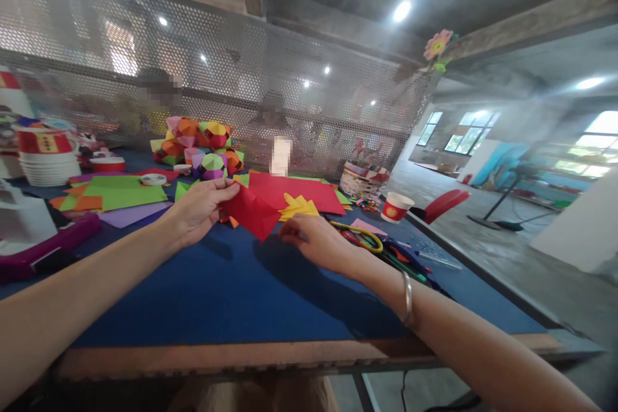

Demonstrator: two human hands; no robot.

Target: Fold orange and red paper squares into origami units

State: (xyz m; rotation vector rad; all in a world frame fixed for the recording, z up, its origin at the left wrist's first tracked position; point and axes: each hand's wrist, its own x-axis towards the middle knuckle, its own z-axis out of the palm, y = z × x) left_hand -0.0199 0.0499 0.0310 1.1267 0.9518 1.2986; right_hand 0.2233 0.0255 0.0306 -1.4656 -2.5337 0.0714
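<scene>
A sheet of folded red paper (pixel 255 214) is pinched at its left corner between the thumb and fingers of my left hand (pixel 208 204). It hangs tilted above the blue table mat. My right hand (pixel 309 237) hovers at the sheet's right side, fingers loosely curved and a little apart, with nothing visible in them. Just behind that hand lie several yellow folded paper pieces (pixel 299 206) on a larger red sheet (pixel 309 190). A silver bracelet (pixel 408 296) circles my right wrist.
Folded paper balls (pixel 211 165), green paper (pixel 123 192) and stacked cups (pixel 48 167) stand left and back. Yellow-handled scissors (pixel 371 243), a paper cup (pixel 396 207) and a basket (pixel 355 181) are at right. A perforated metal screen (pixel 309 109) rises behind the table.
</scene>
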